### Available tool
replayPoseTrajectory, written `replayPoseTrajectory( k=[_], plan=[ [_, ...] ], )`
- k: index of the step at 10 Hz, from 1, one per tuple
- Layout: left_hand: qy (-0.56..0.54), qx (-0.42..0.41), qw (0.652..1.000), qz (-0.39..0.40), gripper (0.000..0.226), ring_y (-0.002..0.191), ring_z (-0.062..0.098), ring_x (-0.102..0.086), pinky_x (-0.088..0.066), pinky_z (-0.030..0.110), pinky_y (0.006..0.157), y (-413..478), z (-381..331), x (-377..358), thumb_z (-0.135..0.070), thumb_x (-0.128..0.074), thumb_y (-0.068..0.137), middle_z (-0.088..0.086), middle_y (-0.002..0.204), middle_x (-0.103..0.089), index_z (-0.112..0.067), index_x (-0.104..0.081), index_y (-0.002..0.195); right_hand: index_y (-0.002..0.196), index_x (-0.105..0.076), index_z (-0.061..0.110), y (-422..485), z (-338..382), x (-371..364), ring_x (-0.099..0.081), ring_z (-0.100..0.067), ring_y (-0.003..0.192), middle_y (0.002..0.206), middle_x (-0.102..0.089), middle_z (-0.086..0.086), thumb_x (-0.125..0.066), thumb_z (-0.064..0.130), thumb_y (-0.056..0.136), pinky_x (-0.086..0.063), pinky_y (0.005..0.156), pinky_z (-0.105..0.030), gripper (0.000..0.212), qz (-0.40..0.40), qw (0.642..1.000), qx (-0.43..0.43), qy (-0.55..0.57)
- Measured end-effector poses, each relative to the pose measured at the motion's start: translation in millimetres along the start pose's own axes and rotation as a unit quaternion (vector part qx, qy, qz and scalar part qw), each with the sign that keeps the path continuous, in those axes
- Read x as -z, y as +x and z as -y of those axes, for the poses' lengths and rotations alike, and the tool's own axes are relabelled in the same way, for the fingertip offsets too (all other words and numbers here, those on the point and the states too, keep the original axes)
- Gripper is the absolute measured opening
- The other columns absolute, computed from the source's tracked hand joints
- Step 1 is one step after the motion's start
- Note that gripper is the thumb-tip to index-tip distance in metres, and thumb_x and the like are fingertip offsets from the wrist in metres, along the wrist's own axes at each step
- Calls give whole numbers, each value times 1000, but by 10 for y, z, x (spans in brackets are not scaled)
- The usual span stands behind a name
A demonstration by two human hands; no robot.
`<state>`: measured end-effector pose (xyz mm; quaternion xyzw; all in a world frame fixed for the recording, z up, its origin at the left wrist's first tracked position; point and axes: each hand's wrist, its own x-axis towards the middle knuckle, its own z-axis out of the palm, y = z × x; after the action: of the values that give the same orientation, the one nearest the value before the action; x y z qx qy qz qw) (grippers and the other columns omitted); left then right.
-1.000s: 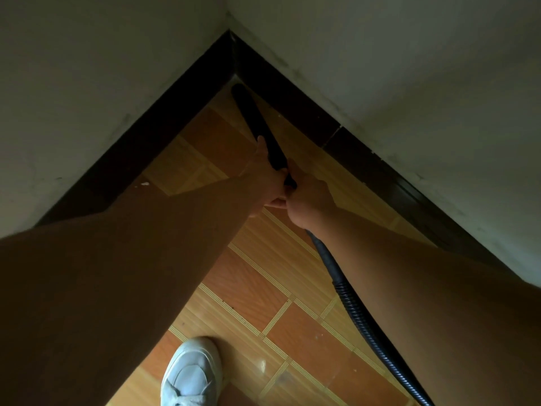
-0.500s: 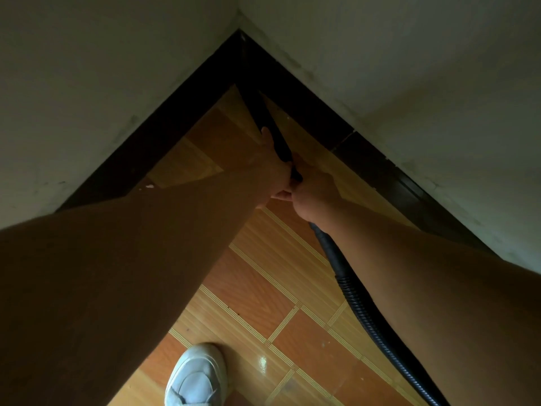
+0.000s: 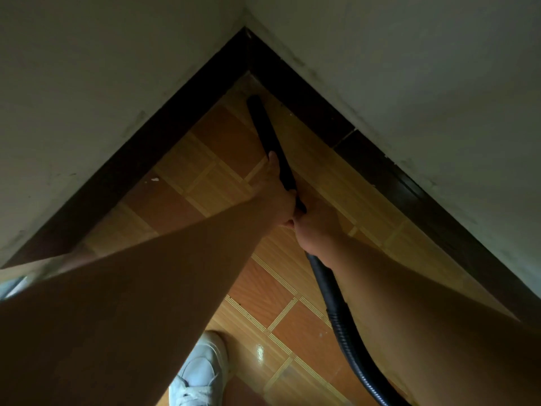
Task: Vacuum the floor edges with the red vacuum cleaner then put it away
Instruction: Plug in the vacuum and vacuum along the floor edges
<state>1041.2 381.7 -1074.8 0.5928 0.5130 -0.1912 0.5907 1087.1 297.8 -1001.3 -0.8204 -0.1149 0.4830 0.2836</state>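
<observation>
Left hand (image 3: 278, 197) and right hand (image 3: 317, 227) touch, both curled round the black vacuum wand (image 3: 265, 124), its tip on the tiled floor (image 3: 222, 177) near the far corner's skirting (image 3: 310, 104); the wand looks stiff and light, the ribbed hose (image 3: 342, 315) behind it floppy.

Two hands (image 3: 278, 196) (image 3: 316, 227), one hose (image 3: 339, 317), one shoe (image 3: 202, 373).

No text, label, brand, number or sign readable anywhere in view. Black vacuum nozzle (image 3: 265, 127), ribbed hose (image 3: 342, 317), white shoe (image 3: 202, 373): no legible markings; scene dim.
</observation>
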Motion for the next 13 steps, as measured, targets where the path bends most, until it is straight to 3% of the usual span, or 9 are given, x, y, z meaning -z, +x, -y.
replayPoseTrajectory(
  k=[1, 4, 5, 7, 8, 9, 10, 11, 13],
  plan=[
    [56, -41, 998, 6, 100, 100, 38, -70, -61, 51, 77, 14, 41, -63, -31, -58, 82, 14, 134, -58, -60, 10, 149, 156, -32, 30, -177, -165, -34, -58, 1, 54, 79, -57, 10, -38, 24, 110, -37, 40, -6, 47, 6, 1000, -31, 2],
    [73, -32, 997, 24, 93, 95, 31, -68, -60, 44, 80, -267, 43, -223, -18, -57, 98, 18, 131, -60, -50, 9, 155, 154, -37, 32, -284, -474, -61, -57, 5, 51, 77, -56, 18, -41, 26, 109, -42, 40, -9, 45, -28, 998, -56, -16],
    [11, 7, 999, 29, 89, 96, 37, -68, -61, 54, 79, -430, -29, -219, -12, -58, 99, 13, 127, -58, -60, -5, 152, 151, -41, 29, -325, -493, -41, -59, 6, 48, 73, -57, 13, -44, 26, 108, -42, 40, -10, 43, -10, 997, -71, -21],
    [-20, 16, 1000, 17, 95, 88, 38, -72, -63, 53, 69, -729, 132, -157, -6, -60, 97, 14, 120, -63, -54, -2, 155, 149, -43, 40, -487, -550, -80, -72, -30, 82, 90, -73, -5, -52, 25, 105, -60, 73, -41, 47, 49, 996, -73, 19],
    [-60, 46, 997, 2, 94, 83, 35, -74, -64, 50, 65, -974, 354, -95, -4, -59, 98, 7, 122, -62, -55, -4, 156, 148, -45, 39, -611, -608, -198, -71, -37, 83, 91, -74, -14, -53, 25, 105, -59, 74, -48, 46, 85, 995, -52, -4],
    [-87, 64, 994, -17, 93, 84, 31, -74, -64, 47, 65, -1200, 584, -26, -6, -59, 98, 4, 125, -62, -58, -5, 154, 151, -38, 44, -762, -639, -330, -71, -35, 76, 85, -73, -15, -53, 29, 105, -57, 66, -40, 50, 124, 990, -59, -14],
    [-95, 86, 991, -35, 93, 83, 32, -74, -64, 46, 65, -1369, 777, 24, -7, -59, 99, 11, 130, -59, -56, -3, 155, 152, -35, 43, -889, -655, -477, -72, -34, 78, 86, -74, -14, -52, 29, 106, -59, 72, -47, 52, 152, 987, -45, -34],
    [-105, 97, 989, -48, 94, 82, 32, -74, -64, 48, 64, -1505, 972, 68, -5, -57, 99, 15, 136, -55, -53, -1, 156, 153, -34, 42, -957, -698, -652, -72, -28, 77, 87, -73, -1, -50, 27, 106, -59, 72, -43, 52, 173, 982, -18, -77],
    [-141, 126, 980, -69, 97, 83, 32, -73, -64, 49, 64, -1659, 1286, 177, -5, -60, 98, 20, 147, -48, -56, -1, 154, 151, -33, 49, -1087, -758, -956, -61, -12, 87, 109, -63, 10, -49, 36, 106, -48, 66, -27, 50, 197, 974, -5, -114]
  ],
)
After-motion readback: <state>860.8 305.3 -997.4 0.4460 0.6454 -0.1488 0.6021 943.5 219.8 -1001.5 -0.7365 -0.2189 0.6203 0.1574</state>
